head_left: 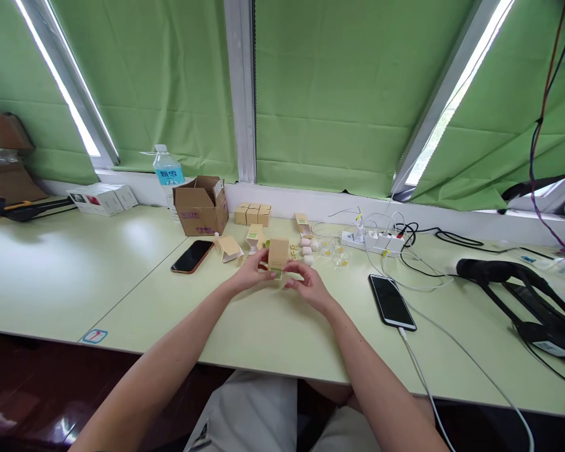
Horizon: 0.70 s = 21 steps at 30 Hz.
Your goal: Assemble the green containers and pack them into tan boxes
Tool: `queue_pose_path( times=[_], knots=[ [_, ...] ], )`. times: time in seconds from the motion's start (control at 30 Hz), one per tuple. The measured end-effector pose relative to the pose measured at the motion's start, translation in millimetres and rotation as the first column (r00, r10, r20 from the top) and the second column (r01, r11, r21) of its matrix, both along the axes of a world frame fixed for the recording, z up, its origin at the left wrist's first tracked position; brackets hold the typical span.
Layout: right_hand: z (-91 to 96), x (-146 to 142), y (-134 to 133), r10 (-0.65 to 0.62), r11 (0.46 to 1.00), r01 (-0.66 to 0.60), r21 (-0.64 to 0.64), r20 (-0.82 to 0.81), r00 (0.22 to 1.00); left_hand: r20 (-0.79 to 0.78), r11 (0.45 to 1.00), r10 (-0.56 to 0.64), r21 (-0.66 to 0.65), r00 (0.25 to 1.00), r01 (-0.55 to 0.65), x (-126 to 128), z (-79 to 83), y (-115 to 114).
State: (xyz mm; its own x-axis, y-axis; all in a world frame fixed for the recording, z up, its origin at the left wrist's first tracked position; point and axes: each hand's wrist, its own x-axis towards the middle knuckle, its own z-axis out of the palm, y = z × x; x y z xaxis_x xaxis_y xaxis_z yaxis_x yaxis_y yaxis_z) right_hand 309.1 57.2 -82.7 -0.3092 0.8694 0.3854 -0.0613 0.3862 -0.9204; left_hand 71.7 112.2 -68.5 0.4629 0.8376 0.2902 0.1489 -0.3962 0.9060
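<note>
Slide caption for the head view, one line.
Bare left hand holding a small tan cardboard box, bare right hand close beside it, over a pale green table.

From here, the table (287,333) looks open between the hands (253,272) and its near edge; a carton (200,212) blocks back left, a phone (392,301) and seemingly tangled cables (464,241) the right.

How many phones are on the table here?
2. One phone lies left of the left hand, in front of the brown carton; the other phone lies right of the right hand, a white cable at its near end.
</note>
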Motion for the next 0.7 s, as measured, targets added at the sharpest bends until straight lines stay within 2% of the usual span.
queue_pose_path(
  times=[0.03, 0.1, 0.17, 0.2, 0.27, 0.33, 0.4, 0.5, 0.57, 0.6, 0.67, 0.7],
  knots=[
    [0.5, 1.5, 0.8, -0.004, 1.0, 0.004, -0.005, -0.002, 1.0, -0.05, 1.0, -0.025, 0.004, 0.998, 0.026, -6.5, 3.0, 2.1],
    [1.1, 5.9, 3.5, -0.092, 0.996, 0.092, 0.007, -0.009, 0.996, -0.141, 0.997, -0.071, 0.004, 0.987, 0.072, -17.4, 9.1, 3.4],
    [0.0, 11.1, 7.0, -0.264, 0.964, 0.264, 0.045, 0.006, 0.964, -0.244, 0.996, -0.081, 0.024, 0.966, 0.09, -23.9, 14.6, 1.3],
    [-1.4, 13.4, 8.8, -0.363, 0.93, 0.359, 0.077, 0.037, 0.931, -0.29, 0.995, -0.078, 0.039, 0.954, 0.093, -25.2, 16.7, -0.7],
    [-5.8, 16.5, 11.6, -0.543, 0.836, 0.515, 0.187, 0.154, 0.826, -0.348, 0.991, -0.092, 0.06, 0.933, 0.12, -24.3, 18.8, -5.0],
    [-11.4, 17.5, 13.2, -0.663, 0.746, 0.571, 0.343, 0.299, 0.686, -0.36, 0.984, -0.122, 0.075, 0.925, 0.159, -20.8, 17.9, -8.3],
    [-16.3, 17.0, 14.0, -0.72, 0.693, 0.535, 0.484, 0.421, 0.552, -0.358, 0.978, -0.144, 0.091, 0.923, 0.188, -17.0, 14.3, -9.2],
    [-20.2, 14.9, 16.0, -0.773, 0.635, 0.454, 0.625, 0.521, 0.362, -0.349, 0.977, -0.147, 0.097, 0.926, 0.191, -13.1, 6.4, -5.6],
    [-20.5, 12.1, 18.9, -0.799, 0.599, 0.406, 0.69, 0.548, 0.246, -0.325, 0.983, -0.078, 0.133, 0.943, 0.127, -10.9, 1.6, -0.8],
    [-20.2, 9.9, 20.9, -0.806, 0.587, 0.377, 0.716, 0.557, 0.198, -0.304, 0.983, 0.008, 0.176, 0.953, 0.048, -9.4, -0.4, 1.8],
    [-18.7, 4.2, 26.1, -0.81, 0.581, 0.301, 0.756, 0.573, 0.124, -0.29, 0.941, 0.26, 0.291, 0.921, -0.174, -5.2, -3.4, 6.3],
    [-17.7, 0.9, 29.3, -0.809, 0.583, 0.262, 0.769, 0.58, 0.095, -0.31, 0.892, 0.396, 0.351, 0.864, -0.283, -2.4, -4.4, 7.8]
  ],
)
